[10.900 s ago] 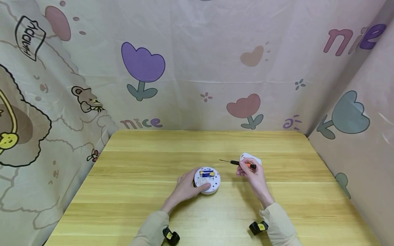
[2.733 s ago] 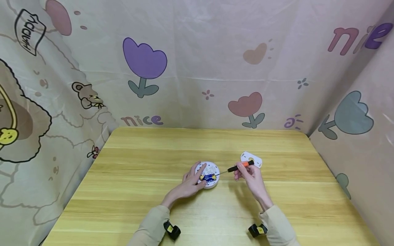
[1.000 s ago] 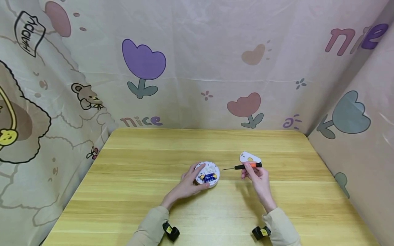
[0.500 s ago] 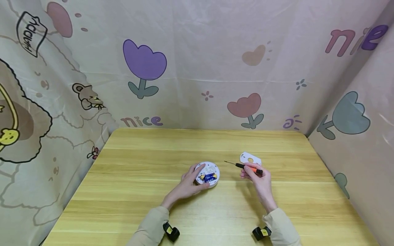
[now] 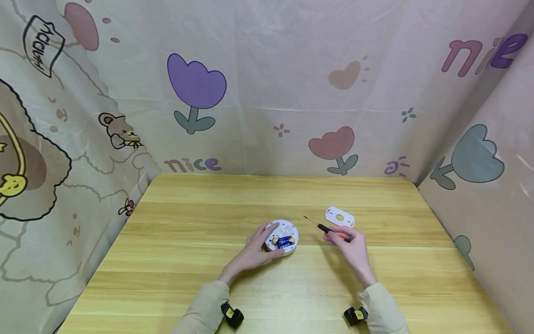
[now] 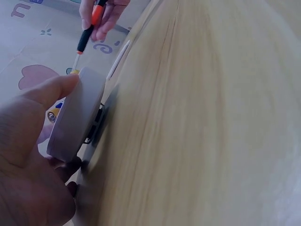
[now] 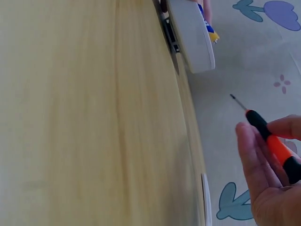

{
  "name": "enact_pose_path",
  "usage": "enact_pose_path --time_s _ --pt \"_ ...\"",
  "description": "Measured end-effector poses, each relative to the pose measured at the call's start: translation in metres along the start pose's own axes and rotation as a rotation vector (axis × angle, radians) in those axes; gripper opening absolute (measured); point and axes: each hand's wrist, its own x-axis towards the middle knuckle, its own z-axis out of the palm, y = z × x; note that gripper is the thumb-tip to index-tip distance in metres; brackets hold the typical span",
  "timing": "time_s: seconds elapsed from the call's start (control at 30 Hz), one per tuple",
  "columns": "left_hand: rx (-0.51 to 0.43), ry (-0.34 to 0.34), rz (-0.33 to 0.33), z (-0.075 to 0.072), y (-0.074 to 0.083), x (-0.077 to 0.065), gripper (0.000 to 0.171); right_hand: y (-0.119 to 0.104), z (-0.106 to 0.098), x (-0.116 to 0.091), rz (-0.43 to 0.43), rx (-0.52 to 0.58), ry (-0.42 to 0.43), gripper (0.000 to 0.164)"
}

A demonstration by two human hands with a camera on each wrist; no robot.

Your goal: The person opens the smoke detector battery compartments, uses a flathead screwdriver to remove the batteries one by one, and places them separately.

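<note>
Left hand [image 5: 254, 250], half-spread, gripped the white round plastic device [image 5: 287, 229]; to its right, right hand [image 5: 349, 245] pinched an orange-and-black slim screwdriver [image 5: 323, 228], angled forward-left, tip clear of the device.

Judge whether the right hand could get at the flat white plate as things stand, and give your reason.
Probably yes: the flat white plate lies close to the right hand, with nothing seen resting on it. But that hand grips a screwdriver, which may need setting down first.
</note>
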Motion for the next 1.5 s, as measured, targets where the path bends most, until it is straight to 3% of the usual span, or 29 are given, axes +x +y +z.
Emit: enact_pose_path --time_s 0.27,0.47,0.57,0.93,1.23,1.5 --pt "-0.019 0.017 -0.047 0.000 0.002 -0.001 0.084 0.002 -0.006 0.004 0.000 -0.281 0.017 0.020" --pt "-0.018 0.019 -0.048 0.001 0.001 -0.001 0.085 0.003 -0.009 0.009 -0.093 -0.581 0.050 0.015" --pt "-0.015 0.018 -0.047 0.001 0.000 -0.001 0.084 0.003 -0.010 0.011 -0.137 -0.675 0.040 0.012" --pt "-0.014 0.019 -0.046 0.002 -0.001 -0.001 0.084 -0.001 -0.008 0.015 -0.137 -0.831 -0.031 0.013" --pt "-0.009 0.015 -0.031 0.000 -0.001 -0.001 0.084 -0.004 -0.005 0.024 -0.106 -1.042 -0.121 0.005" --pt "-0.006 0.012 -0.002 0.000 -0.002 0.000 0.085 -0.003 -0.004 0.031 -0.041 -1.077 -0.135 0.006"
